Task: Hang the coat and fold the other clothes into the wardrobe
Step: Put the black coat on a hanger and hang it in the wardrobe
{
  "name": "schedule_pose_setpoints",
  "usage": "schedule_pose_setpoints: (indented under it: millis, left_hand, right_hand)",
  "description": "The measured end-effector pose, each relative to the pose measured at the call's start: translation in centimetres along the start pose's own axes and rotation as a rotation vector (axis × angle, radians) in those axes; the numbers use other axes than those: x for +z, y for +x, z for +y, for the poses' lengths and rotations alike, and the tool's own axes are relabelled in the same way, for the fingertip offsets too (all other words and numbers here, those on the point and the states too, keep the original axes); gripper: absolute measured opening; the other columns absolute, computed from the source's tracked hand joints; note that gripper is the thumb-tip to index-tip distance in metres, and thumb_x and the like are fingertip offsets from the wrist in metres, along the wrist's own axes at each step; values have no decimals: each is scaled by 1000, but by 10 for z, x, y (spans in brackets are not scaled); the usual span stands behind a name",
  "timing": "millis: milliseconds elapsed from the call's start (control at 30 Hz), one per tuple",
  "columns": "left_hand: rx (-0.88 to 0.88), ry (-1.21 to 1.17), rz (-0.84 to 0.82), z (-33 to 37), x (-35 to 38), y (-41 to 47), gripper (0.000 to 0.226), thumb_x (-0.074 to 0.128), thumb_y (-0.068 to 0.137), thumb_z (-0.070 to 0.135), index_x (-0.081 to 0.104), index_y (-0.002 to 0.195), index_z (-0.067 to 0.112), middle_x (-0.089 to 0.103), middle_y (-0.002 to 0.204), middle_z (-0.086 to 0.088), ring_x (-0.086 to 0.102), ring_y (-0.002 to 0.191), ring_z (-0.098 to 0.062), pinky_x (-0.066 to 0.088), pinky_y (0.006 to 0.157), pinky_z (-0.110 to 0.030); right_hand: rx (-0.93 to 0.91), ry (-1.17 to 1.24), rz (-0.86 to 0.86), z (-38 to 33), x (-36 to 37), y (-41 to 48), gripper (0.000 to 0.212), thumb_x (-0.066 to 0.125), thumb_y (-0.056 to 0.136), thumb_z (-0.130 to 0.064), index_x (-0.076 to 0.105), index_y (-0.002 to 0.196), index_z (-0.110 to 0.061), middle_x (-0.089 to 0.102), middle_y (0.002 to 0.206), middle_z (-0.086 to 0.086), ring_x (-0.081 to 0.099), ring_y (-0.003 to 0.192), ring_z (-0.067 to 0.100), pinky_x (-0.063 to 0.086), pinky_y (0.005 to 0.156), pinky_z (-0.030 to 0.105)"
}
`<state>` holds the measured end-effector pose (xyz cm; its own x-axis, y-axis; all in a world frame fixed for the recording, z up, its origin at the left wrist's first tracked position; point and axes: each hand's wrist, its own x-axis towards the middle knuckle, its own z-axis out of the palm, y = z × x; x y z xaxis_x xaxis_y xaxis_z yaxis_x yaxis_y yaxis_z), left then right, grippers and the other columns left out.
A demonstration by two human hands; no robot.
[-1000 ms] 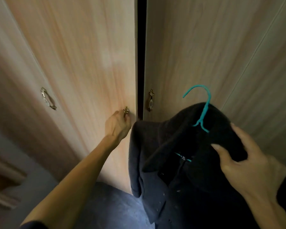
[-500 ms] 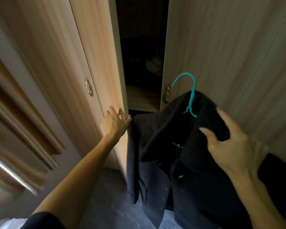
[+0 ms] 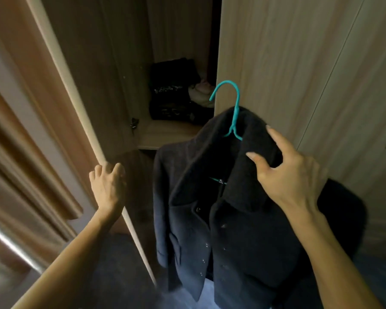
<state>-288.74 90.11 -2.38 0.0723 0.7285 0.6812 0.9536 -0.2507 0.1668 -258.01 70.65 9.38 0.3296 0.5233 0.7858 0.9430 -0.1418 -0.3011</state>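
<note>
We stand at the big wardrobe [image 3: 321, 52]. Its left door [image 3: 91, 70] is swung wide open and its right door [image 3: 265, 63] is shut. Between the two door edges is a tall dark gap [image 3: 181, 30]. Our dark coat [image 3: 210, 224] hangs in front of the right door's edge and covers the low part of the gap. Inside, a shelf [image 3: 163, 133] holds folded dark clothes [image 3: 174, 92], with bare wood in front of them. Our left hand [image 3: 108, 188] curls its fingers round the open door's thin edge. Our right hand [image 3: 292, 179] grips the coat's collar, with its thumb and first finger partly stretched out. The blue-green hanger [image 3: 234, 108] pokes up out of the collar.
</note>
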Motion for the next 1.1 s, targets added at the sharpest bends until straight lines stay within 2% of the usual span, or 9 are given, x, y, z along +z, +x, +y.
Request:
schedule_pose_setpoints:
  millis: [100, 167, 233, 367, 500, 633, 800, 967, 1100]
  left_hand:
    - [258, -54, 18, -12, -16, 7, 4, 53, 81, 2, 53, 79, 5, 49, 75, -15, 47, 66, -32, 44, 58, -43]
    - [341, -118, 34, -2, -29, 16, 5, 53, 82, 7, 53, 76, 7, 50, 71, -13, 49, 63, -33, 43, 57, -43]
    - [304, -195, 57, 10, -43, 26, 5, 55, 82, 9, 55, 77, 8, 53, 72, -12, 49, 64, -34, 40, 60, -41]
    - [264, -362, 77, 28, -66, 49, 10, 56, 83, 12, 60, 91, 7, 59, 84, -12, 53, 74, -32, 41, 68, -39]
    - [205, -559, 37, 52, -80, 84, 18, 53, 87, 22, 59, 100, 12, 60, 96, -7, 58, 85, -29, 48, 74, -43]
    - [222, -678, -3, 85, -79, 119, 17, 53, 90, 26, 60, 102, 16, 59, 99, -1, 58, 86, -18, 51, 74, -39]
    - [287, -691, -49, 139, -54, 166, 18, 54, 88, 27, 61, 101, 17, 61, 98, -2, 58, 85, -19, 51, 73, -38]
    - [263, -644, -180, 188, -17, 222, 21, 56, 88, 28, 61, 105, 16, 65, 103, -6, 60, 92, -24, 50, 77, -34]
    - [204, -633, -228, 222, 6, 258, 31, 56, 90, 29, 57, 115, 12, 64, 106, -8, 60, 95, -26, 44, 74, -33]
  right_hand:
    - [39, 1, 5, -21, 1, -5, 54, 74, 76, -45, 63, 124, -21, 61, 55, 18, 57, 49, 39, 32, 50, 30]
    - [47, 2, 11, -36, 3, -9, 54, 74, 77, -44, 62, 124, -20, 62, 57, 19, 58, 51, 40, 34, 50, 31]
    - [57, 11, 1, -49, 5, -12, 55, 72, 78, -45, 60, 126, -20, 64, 61, 21, 60, 55, 41, 36, 52, 33]
    - [88, -10, 5, -70, 10, -16, 56, 70, 79, -49, 58, 128, -25, 68, 70, 21, 62, 62, 42, 38, 54, 35]
    - [114, -82, 6, -78, 14, -16, 57, 66, 80, -52, 55, 131, -30, 66, 64, 19, 61, 58, 39, 34, 54, 32]
    - [137, -125, -14, -73, 22, -10, 59, 63, 79, -56, 54, 132, -31, 60, 53, 15, 58, 50, 35, 35, 52, 31]
    - [96, -138, 18, -57, 29, 6, 57, 76, 70, -48, 65, 120, -24, 45, 39, 4, 43, 32, 25, 28, 44, 23]
    - [76, -85, 46, -29, 40, 39, 58, 77, 69, -50, 65, 120, -26, 26, 46, -9, 26, 37, 13, 28, 42, 21]
    - [36, -60, 66, -13, 50, 71, 56, 75, 71, -51, 65, 121, -27, 24, 50, -12, 25, 40, 10, 20, 44, 17]
